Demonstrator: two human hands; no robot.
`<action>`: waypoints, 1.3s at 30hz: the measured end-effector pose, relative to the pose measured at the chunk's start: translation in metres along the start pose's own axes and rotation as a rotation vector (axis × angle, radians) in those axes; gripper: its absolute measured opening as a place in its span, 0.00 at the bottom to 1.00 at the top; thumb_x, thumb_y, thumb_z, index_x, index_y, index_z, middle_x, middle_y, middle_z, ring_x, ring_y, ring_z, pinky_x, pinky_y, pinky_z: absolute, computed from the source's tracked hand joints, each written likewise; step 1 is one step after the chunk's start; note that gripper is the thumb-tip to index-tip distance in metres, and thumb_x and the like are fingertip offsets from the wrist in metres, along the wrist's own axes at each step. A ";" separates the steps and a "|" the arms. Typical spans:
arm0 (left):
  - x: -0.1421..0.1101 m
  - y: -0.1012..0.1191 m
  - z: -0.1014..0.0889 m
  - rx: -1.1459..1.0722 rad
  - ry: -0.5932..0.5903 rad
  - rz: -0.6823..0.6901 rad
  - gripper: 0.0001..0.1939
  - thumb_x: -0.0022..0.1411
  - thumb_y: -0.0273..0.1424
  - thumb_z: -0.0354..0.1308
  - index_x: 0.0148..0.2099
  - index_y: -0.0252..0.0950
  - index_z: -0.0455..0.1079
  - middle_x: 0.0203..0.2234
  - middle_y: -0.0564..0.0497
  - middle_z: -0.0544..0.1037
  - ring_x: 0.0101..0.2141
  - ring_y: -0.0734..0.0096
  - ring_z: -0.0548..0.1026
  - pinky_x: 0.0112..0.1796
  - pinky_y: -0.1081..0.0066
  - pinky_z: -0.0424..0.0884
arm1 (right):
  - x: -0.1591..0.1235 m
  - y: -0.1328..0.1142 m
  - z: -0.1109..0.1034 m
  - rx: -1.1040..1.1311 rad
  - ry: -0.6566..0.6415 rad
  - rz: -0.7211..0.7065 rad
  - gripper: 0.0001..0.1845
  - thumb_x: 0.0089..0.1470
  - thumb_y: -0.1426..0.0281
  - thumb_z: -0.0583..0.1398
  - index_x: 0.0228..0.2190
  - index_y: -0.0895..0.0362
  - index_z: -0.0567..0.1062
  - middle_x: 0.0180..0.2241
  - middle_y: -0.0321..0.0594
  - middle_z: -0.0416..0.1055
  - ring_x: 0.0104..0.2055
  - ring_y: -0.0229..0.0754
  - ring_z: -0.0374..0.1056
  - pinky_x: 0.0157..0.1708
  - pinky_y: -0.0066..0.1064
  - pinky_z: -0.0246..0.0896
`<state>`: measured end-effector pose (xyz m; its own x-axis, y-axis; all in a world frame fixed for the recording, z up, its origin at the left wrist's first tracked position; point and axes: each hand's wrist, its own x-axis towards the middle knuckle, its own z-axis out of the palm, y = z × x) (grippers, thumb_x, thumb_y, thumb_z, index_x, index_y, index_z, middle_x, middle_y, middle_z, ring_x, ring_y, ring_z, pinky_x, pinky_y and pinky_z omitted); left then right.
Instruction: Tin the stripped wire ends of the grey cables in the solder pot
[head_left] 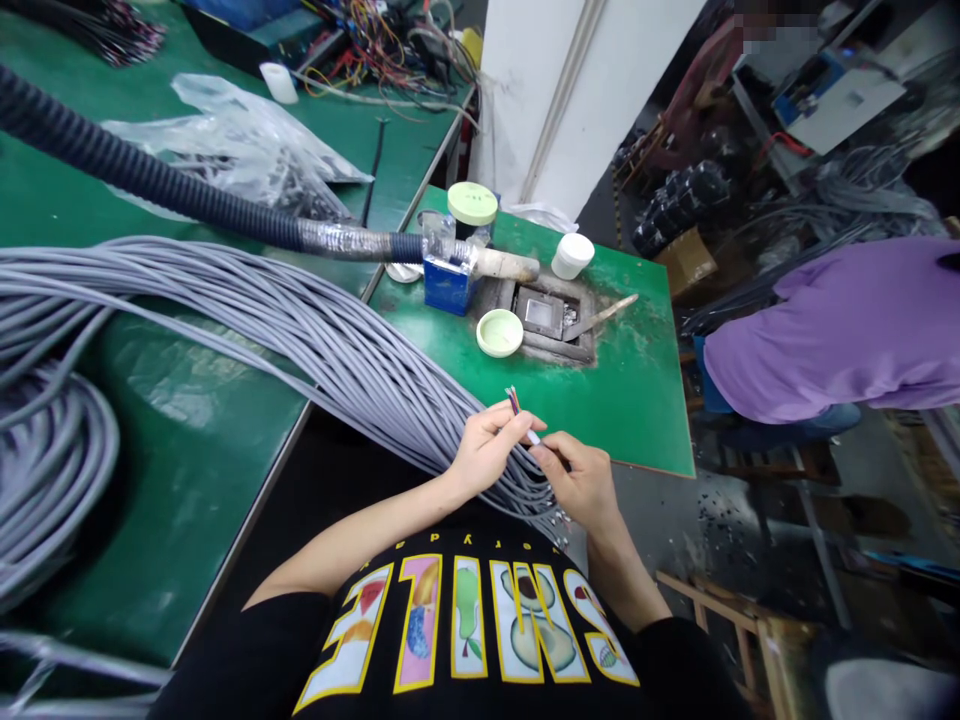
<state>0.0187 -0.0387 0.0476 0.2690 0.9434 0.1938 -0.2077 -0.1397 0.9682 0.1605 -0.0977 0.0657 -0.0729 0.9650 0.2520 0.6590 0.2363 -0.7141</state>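
Observation:
Near the front edge of the green board, both hands are closed on the end of one grey cable. My left hand pinches the stripped end, where several thin coloured wires stick up past the fingertips with bare tips. Just below it, my right hand grips the cable at its jacket, thumb and fingers together. A thick bundle of grey cables runs from the left under my hands, its loose ends hanging close to my shirt.
Beyond my hands are a recessed square metal pot, a scraper, a pale green dish, a white cup and a lidded jar. A black hose ends over a blue box. A person in purple is at right.

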 end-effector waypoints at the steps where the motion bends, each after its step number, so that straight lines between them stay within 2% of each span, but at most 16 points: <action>1: 0.000 -0.001 0.000 0.001 -0.002 0.004 0.19 0.60 0.45 0.56 0.28 0.35 0.78 0.22 0.49 0.76 0.28 0.70 0.70 0.34 0.70 0.66 | 0.000 0.000 0.000 0.000 0.002 -0.001 0.13 0.59 0.65 0.56 0.26 0.57 0.72 0.20 0.33 0.67 0.21 0.32 0.59 0.24 0.24 0.52; 9: -0.001 -0.002 0.000 0.029 -0.007 0.030 0.18 0.62 0.43 0.54 0.31 0.35 0.78 0.21 0.51 0.75 0.28 0.71 0.70 0.35 0.70 0.66 | 0.000 0.003 0.002 -0.004 0.017 -0.020 0.12 0.59 0.65 0.56 0.27 0.57 0.72 0.19 0.31 0.66 0.20 0.31 0.59 0.23 0.24 0.52; 13: -0.001 -0.003 -0.002 0.012 -0.069 0.035 0.20 0.62 0.44 0.54 0.30 0.34 0.77 0.26 0.48 0.77 0.30 0.69 0.72 0.37 0.69 0.67 | -0.003 0.006 -0.003 0.003 0.045 0.005 0.11 0.58 0.65 0.57 0.27 0.56 0.73 0.21 0.32 0.68 0.21 0.31 0.60 0.24 0.24 0.53; 16: -0.001 -0.006 -0.012 -0.049 -0.133 0.021 0.21 0.63 0.45 0.52 0.36 0.34 0.78 0.26 0.47 0.78 0.30 0.69 0.73 0.37 0.68 0.68 | -0.014 0.013 -0.014 0.075 0.196 0.117 0.10 0.58 0.64 0.57 0.31 0.56 0.75 0.20 0.31 0.68 0.20 0.32 0.61 0.22 0.24 0.54; 18: -0.002 -0.010 -0.023 -0.101 -0.147 0.003 0.23 0.64 0.46 0.50 0.41 0.33 0.77 0.25 0.47 0.77 0.29 0.68 0.73 0.37 0.67 0.68 | -0.027 0.022 -0.023 0.185 0.370 0.192 0.10 0.58 0.64 0.56 0.33 0.56 0.74 0.18 0.31 0.67 0.18 0.33 0.61 0.22 0.25 0.57; 20: -0.003 -0.013 -0.036 -0.121 -0.135 -0.007 0.24 0.64 0.47 0.50 0.40 0.33 0.78 0.25 0.47 0.77 0.29 0.68 0.73 0.37 0.67 0.69 | -0.045 0.035 -0.031 0.327 0.556 0.235 0.11 0.59 0.63 0.55 0.33 0.57 0.73 0.16 0.31 0.67 0.17 0.34 0.63 0.22 0.26 0.60; 23: -0.003 -0.015 -0.050 -0.074 -0.141 0.004 0.21 0.63 0.45 0.52 0.39 0.34 0.78 0.25 0.47 0.77 0.29 0.67 0.74 0.37 0.66 0.69 | -0.079 0.067 -0.032 0.548 0.754 0.350 0.13 0.57 0.60 0.55 0.32 0.57 0.70 0.18 0.33 0.71 0.19 0.38 0.68 0.23 0.30 0.65; 25: -0.001 -0.014 -0.053 -0.040 -0.214 0.028 0.18 0.64 0.42 0.52 0.41 0.35 0.78 0.26 0.47 0.78 0.30 0.66 0.74 0.37 0.66 0.69 | -0.105 0.094 -0.023 0.646 0.785 0.530 0.16 0.54 0.56 0.56 0.31 0.57 0.68 0.20 0.35 0.72 0.20 0.40 0.70 0.22 0.31 0.66; 26: 0.000 -0.013 -0.051 -0.011 -0.278 0.043 0.17 0.65 0.41 0.52 0.42 0.36 0.77 0.27 0.47 0.78 0.31 0.66 0.74 0.38 0.66 0.69 | -0.119 0.108 -0.015 0.661 0.750 0.644 0.18 0.52 0.53 0.57 0.30 0.57 0.68 0.20 0.36 0.73 0.20 0.40 0.70 0.21 0.30 0.66; 27: 0.002 -0.011 -0.048 0.033 -0.356 0.058 0.17 0.65 0.39 0.51 0.43 0.36 0.77 0.28 0.47 0.78 0.32 0.66 0.74 0.38 0.65 0.69 | -0.133 0.120 -0.005 0.650 0.648 0.761 0.21 0.51 0.50 0.56 0.27 0.57 0.68 0.19 0.37 0.73 0.18 0.39 0.69 0.19 0.30 0.64; 28: 0.004 -0.009 -0.042 0.096 -0.444 0.074 0.16 0.66 0.38 0.50 0.44 0.36 0.76 0.29 0.47 0.79 0.33 0.67 0.75 0.39 0.65 0.69 | -0.145 0.130 0.005 0.623 0.484 0.853 0.23 0.50 0.48 0.55 0.25 0.57 0.68 0.19 0.38 0.73 0.18 0.39 0.69 0.18 0.29 0.64; 30: 0.007 -0.006 -0.027 0.276 -0.641 0.121 0.15 0.66 0.36 0.51 0.46 0.35 0.74 0.32 0.46 0.79 0.35 0.66 0.75 0.40 0.65 0.69 | -0.165 0.141 0.026 0.597 0.208 0.928 0.25 0.47 0.46 0.57 0.22 0.57 0.70 0.18 0.39 0.73 0.18 0.39 0.68 0.18 0.29 0.64; 32: 0.010 -0.004 -0.008 0.489 -0.842 0.188 0.16 0.64 0.38 0.53 0.48 0.34 0.73 0.37 0.44 0.79 0.39 0.64 0.75 0.42 0.64 0.69 | -0.176 0.140 0.047 0.624 0.063 0.926 0.22 0.44 0.49 0.61 0.22 0.57 0.73 0.19 0.40 0.74 0.20 0.40 0.69 0.21 0.31 0.66; 35: 0.011 -0.011 0.019 0.792 -1.086 0.268 0.21 0.65 0.41 0.51 0.53 0.32 0.69 0.46 0.42 0.76 0.47 0.61 0.73 0.48 0.62 0.68 | -0.173 0.125 0.077 0.640 -0.116 0.762 0.17 0.46 0.55 0.63 0.28 0.56 0.78 0.29 0.41 0.78 0.32 0.44 0.73 0.37 0.37 0.70; 37: 0.011 -0.021 0.032 0.973 -1.176 0.272 0.23 0.66 0.41 0.48 0.55 0.30 0.67 0.49 0.41 0.74 0.52 0.59 0.71 0.52 0.62 0.66 | -0.161 0.117 0.095 0.554 -0.267 0.541 0.16 0.53 0.58 0.59 0.35 0.55 0.79 0.39 0.41 0.78 0.43 0.46 0.72 0.49 0.41 0.64; 39: 0.011 -0.030 0.042 1.140 -1.215 0.237 0.24 0.67 0.41 0.46 0.56 0.29 0.65 0.50 0.40 0.74 0.53 0.58 0.70 0.53 0.62 0.65 | -0.144 0.113 0.113 0.457 -0.384 0.371 0.16 0.59 0.60 0.54 0.39 0.53 0.77 0.44 0.40 0.75 0.49 0.45 0.69 0.56 0.41 0.59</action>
<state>0.0678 -0.0366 0.0271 0.9655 0.1845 -0.1839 0.2458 -0.8789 0.4089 0.1612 -0.1969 -0.1248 -0.2187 0.9433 -0.2497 0.3172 -0.1732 -0.9324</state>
